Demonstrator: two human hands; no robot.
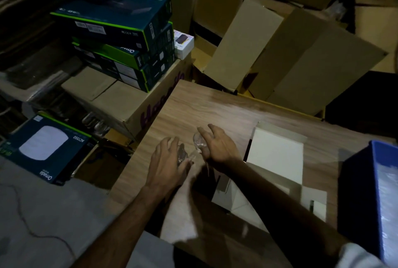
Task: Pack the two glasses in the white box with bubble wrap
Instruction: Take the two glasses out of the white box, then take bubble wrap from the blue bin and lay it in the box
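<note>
Left hand (167, 163) fingers curl round one glass (182, 154); right hand (217, 146) fingers loosely wrap the other glass (199, 142), over bench (215, 106).

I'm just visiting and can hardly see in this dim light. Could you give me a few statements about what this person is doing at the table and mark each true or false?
1. Each hand holds a clear drinking glass: left hand on one clear glass, right hand on the other clear glass. True.
2. The white cardboard box lies open on the wood-grain table. True.
3. The glasses are already inside the white box. False: both are held over the table, left of it.
4. The blue plastic bin stands at the table's left edge. False: it is at the right.
</note>
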